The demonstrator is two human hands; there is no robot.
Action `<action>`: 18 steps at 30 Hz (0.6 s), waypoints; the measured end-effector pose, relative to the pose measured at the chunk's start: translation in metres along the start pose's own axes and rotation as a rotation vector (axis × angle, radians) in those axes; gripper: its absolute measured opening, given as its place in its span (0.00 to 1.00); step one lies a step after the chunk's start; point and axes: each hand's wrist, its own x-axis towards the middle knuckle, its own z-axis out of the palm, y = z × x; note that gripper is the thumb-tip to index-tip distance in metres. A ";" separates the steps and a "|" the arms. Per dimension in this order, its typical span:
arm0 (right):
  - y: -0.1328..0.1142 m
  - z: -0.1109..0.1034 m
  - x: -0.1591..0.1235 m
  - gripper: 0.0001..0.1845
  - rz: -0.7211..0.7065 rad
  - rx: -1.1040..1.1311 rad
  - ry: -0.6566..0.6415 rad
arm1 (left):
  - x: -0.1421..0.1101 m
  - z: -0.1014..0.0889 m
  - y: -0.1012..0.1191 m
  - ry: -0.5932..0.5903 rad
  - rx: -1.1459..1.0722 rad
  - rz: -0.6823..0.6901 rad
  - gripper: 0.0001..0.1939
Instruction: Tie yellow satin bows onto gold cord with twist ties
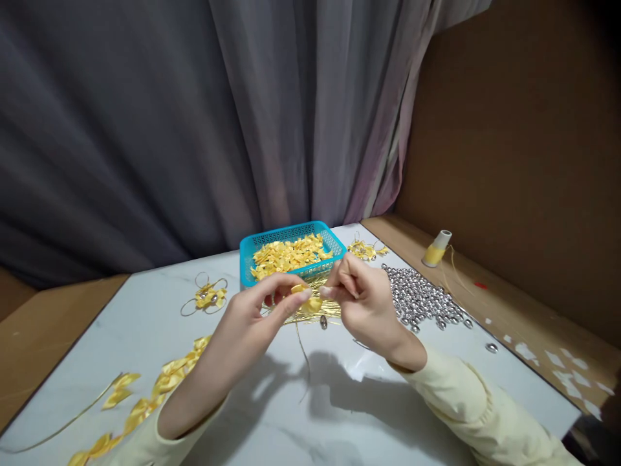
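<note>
Left hand pinched the yellow bow between thumb and fingers, so it was the nearer; the bow lay between the hands, its long axis seemingly crosswise. Right hand had its fingertips together just beside it, their hold unclear.

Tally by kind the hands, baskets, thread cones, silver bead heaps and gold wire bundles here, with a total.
Hands (left hand, right hand): 2
Blue plastic basket: 1
Yellow thread cone: 1
Silver bead heap: 1
Gold wire bundle: 1
Total: 6
Single beads, wires and ribbon pieces overlap too much to count.
</note>
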 end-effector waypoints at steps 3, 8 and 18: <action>0.000 -0.002 0.003 0.18 0.056 0.000 0.000 | 0.004 -0.001 -0.004 -0.121 -0.077 -0.048 0.10; 0.003 -0.003 0.005 0.18 0.149 0.036 -0.057 | 0.008 -0.004 -0.007 -0.212 -0.106 -0.078 0.14; -0.003 -0.007 0.008 0.18 0.293 0.184 -0.126 | 0.003 -0.006 0.006 -0.266 0.060 -0.035 0.17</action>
